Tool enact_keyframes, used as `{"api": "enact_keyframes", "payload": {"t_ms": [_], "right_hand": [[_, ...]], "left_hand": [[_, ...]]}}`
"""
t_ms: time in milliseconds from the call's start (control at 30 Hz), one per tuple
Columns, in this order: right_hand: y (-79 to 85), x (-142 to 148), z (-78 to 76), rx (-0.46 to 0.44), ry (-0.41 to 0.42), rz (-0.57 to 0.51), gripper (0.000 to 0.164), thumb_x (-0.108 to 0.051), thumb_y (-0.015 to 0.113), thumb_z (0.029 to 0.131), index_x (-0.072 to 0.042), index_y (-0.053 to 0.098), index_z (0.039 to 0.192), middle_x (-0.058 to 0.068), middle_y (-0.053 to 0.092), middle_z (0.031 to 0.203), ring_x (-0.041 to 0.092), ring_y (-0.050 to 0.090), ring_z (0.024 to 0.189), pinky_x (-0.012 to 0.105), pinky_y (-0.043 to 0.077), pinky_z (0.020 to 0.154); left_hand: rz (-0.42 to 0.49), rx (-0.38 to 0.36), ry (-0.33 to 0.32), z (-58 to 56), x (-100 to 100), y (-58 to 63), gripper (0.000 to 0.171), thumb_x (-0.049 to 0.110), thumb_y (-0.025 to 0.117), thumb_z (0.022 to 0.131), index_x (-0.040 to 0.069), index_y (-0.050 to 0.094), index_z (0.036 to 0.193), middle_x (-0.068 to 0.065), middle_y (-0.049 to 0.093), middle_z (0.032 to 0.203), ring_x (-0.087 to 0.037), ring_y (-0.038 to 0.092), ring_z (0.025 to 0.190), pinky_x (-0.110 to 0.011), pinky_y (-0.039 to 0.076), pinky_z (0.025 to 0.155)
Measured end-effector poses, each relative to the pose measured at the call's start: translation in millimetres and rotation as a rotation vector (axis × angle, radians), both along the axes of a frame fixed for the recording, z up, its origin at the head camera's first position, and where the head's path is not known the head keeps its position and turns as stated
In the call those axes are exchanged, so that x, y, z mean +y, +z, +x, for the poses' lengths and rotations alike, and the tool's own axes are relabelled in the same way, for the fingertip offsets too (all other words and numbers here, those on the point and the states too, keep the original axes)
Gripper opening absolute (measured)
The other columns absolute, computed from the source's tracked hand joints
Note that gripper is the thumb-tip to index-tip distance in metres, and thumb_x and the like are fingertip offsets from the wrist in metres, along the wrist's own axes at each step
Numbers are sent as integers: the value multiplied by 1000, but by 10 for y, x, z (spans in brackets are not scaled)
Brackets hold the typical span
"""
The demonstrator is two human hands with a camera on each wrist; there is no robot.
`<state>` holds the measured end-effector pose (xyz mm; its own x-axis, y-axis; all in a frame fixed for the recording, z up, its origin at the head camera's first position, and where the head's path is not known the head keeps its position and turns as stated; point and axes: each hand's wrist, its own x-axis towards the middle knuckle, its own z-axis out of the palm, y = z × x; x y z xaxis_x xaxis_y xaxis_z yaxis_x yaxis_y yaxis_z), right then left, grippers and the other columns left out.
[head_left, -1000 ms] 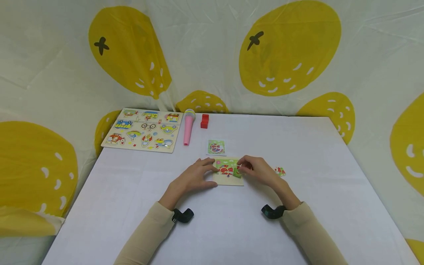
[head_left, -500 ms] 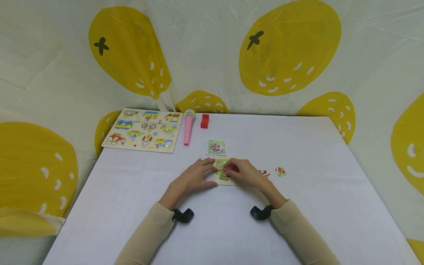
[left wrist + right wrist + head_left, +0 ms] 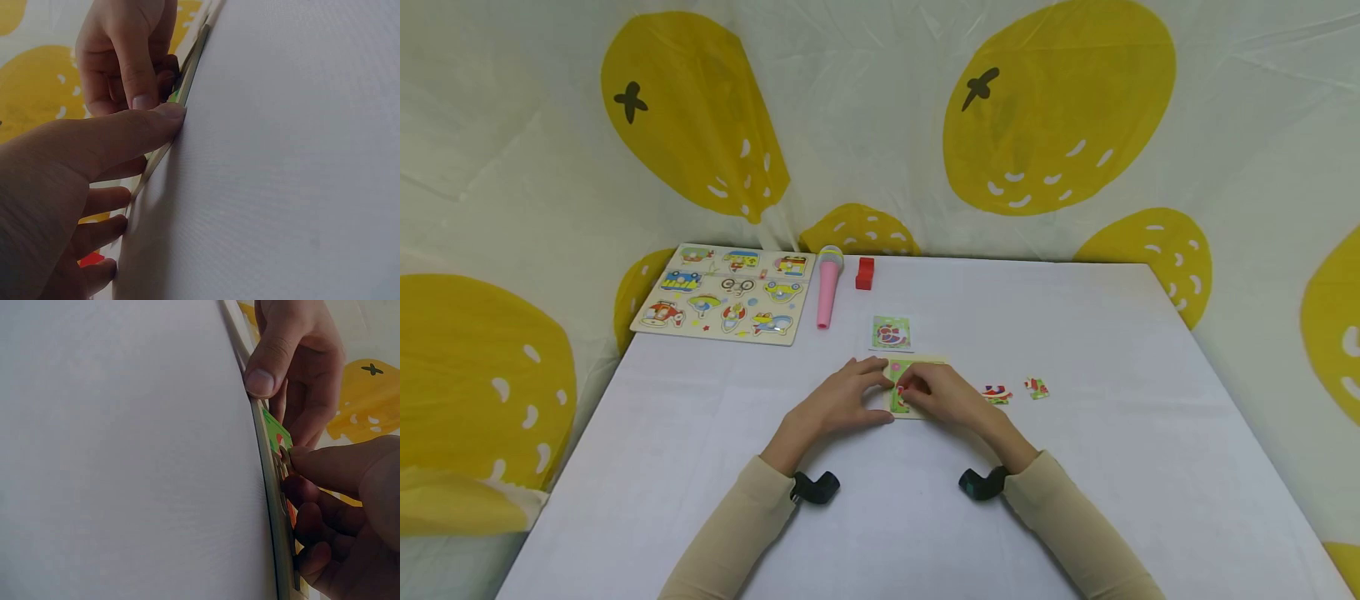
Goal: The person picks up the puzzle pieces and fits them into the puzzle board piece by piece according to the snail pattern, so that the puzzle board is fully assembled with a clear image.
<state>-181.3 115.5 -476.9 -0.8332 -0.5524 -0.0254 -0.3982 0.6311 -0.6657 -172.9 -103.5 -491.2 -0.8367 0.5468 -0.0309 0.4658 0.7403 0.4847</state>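
Observation:
A small wooden jigsaw board (image 3: 925, 359) lies flat on the white table. My left hand (image 3: 842, 400) holds it at its left end, thumb at the near edge (image 3: 169, 112) and fingers along the side. My right hand (image 3: 943, 393) is over the board and covers much of its right part. Between its thumb and fingers it pinches a green and red puzzle piece (image 3: 277, 431), which sits low at the left end of the board. Two loose puzzle pieces, a red striped one (image 3: 997, 393) and a red and green one (image 3: 1037, 387), lie right of the hand.
Just behind the board lies a small square picture card (image 3: 891, 333). Farther back are a pink toy microphone (image 3: 827, 292), a red block (image 3: 865, 273) and a large vehicle puzzle board (image 3: 722, 292). A fruit-print cloth (image 3: 865, 125) hangs behind the table.
My right hand has moved left across the board with the green piece, from its right end to its left end, uncovering the striped piece. My left hand has stayed in place.

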Motion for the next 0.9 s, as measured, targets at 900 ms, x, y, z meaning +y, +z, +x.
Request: {"api": "enact_keyframes", "payload": {"t_ms": [900], "right_hand": [[-40,-44,4,66,0,42,9,-16,68,85,-15,68,94,-9,60,80,6,52,72,19,44,65]], "left_hand": [[75,76,-150,-16,-24,14,27,34,74,79,24,72,104,-3,50,139,-28,36,138,-54,22,116]]}}
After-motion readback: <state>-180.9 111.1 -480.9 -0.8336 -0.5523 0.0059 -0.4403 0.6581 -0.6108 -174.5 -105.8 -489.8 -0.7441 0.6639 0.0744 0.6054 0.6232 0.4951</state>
